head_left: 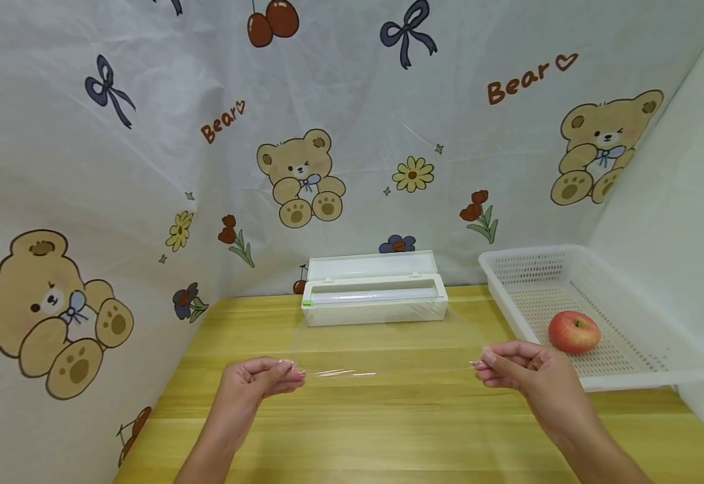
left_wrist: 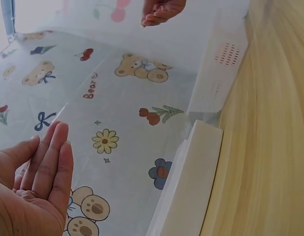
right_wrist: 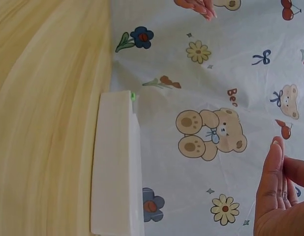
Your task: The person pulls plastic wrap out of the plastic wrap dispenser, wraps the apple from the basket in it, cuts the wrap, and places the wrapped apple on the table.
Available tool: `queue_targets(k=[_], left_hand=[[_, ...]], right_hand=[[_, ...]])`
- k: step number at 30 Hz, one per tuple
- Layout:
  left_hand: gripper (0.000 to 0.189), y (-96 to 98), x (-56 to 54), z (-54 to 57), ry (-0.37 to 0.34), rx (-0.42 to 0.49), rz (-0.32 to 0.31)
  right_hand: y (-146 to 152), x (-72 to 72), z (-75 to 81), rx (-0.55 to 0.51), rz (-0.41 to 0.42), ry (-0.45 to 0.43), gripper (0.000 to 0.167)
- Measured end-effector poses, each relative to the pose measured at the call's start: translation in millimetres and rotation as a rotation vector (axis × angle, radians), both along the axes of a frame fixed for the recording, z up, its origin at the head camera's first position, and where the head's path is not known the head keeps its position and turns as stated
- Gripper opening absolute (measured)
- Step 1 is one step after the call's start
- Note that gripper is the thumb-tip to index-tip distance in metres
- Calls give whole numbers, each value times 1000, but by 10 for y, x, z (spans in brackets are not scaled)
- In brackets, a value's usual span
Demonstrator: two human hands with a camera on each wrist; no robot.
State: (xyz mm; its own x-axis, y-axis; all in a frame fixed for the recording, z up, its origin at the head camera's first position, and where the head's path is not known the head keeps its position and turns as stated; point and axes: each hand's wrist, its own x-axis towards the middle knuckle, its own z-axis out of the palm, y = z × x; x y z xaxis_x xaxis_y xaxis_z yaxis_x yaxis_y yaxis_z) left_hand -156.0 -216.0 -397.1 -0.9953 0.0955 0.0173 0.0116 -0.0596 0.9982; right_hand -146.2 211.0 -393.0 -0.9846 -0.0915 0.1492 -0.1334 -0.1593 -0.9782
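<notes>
A sheet of clear plastic wrap (head_left: pixel 382 346) stretches from the white wrap dispenser box (head_left: pixel 376 310) toward me, its near edge taut between both hands. My left hand (head_left: pixel 261 383) pinches the left corner between thumb and fingers. At the right corner, my right hand (head_left: pixel 521 370) pinches the film the same way. The dispenser stands at the back of the table with its lid (head_left: pixel 371 265) raised, and the roll (head_left: pixel 376 294) shows inside. In the left wrist view the film's edge runs as a faint line from the left hand (left_wrist: pixel 39 177) up to the other hand.
A white perforated basket (head_left: pixel 642 383) stands on the right of the wooden table (head_left: pixel 352 437), holding a red apple (head_left: pixel 574 332). Bear-printed cloth (head_left: pixel 352 101) hangs behind and to the left. A white panel (head_left: pixel 678 235) rises at the right.
</notes>
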Motion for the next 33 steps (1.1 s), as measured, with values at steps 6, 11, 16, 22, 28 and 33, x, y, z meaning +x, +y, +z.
queue_targets(k=[6,11,16,22,28,33], left_hand=[[27,-15,119,-49,-30,-12,-9],[33,-28,208,-109,-72,-8,0],[34,-40,268,-163,-106,-5,10],[35,-66,308,-204,-128,-8,-8],[23,-97,333,-311,-114,13,-98],[20,-140,341,-429,-109,53,-171]], right_hand=[[15,108,-36,41,6,-33,15],[20,180,-116,84,8,-91,23],[38,229,-194,99,26,-109,22],[69,269,-264,87,83,-97,19],[113,288,-357,89,143,-156,12],[162,277,-484,21,240,-158,18]])
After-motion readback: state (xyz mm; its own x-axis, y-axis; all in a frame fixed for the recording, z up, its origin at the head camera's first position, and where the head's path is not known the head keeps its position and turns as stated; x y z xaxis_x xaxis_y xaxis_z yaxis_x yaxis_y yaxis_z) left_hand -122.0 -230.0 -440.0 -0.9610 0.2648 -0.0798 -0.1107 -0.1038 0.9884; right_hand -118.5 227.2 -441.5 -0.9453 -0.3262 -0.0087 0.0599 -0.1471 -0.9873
